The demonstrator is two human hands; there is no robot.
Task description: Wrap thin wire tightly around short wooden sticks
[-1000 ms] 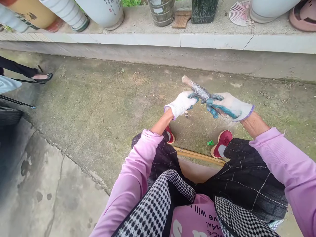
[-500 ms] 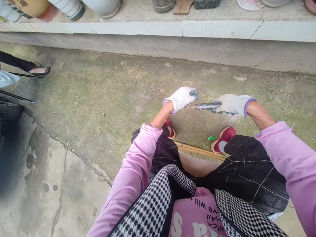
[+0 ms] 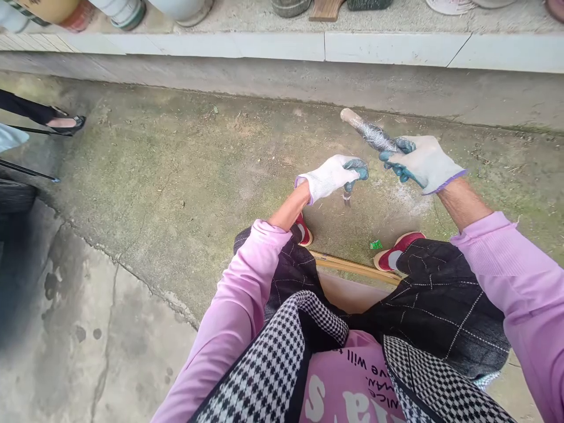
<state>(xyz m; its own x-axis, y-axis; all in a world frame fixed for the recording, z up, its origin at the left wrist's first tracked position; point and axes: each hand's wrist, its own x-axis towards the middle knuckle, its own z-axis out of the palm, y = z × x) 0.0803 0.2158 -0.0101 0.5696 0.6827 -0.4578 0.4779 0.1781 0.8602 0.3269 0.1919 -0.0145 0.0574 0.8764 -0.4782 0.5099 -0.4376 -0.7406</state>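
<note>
My right hand, in a white glove with blue-grey coated fingers, grips a stick-like rod. A rounded pale tip ends the rod, and its dark middle is covered with silvery streaks. It slants up and to the left, away from my body. To its left my left hand, gloved the same way, is closed on a thin dark piece with a pale band. That piece points down below the fingers; most of it is hidden. Both hands are over the ground, apart from each other.
Pale powder marks the concrete below my right hand. A green scrap lies near my red shoe. Pots and a wooden board stand on the ledge. Another person's foot is at the left.
My right hand has swung the rod up and away from my body, its pale tip now turned up-left. My left hand has shifted slightly right, and the thin dark piece shows below it.
</note>
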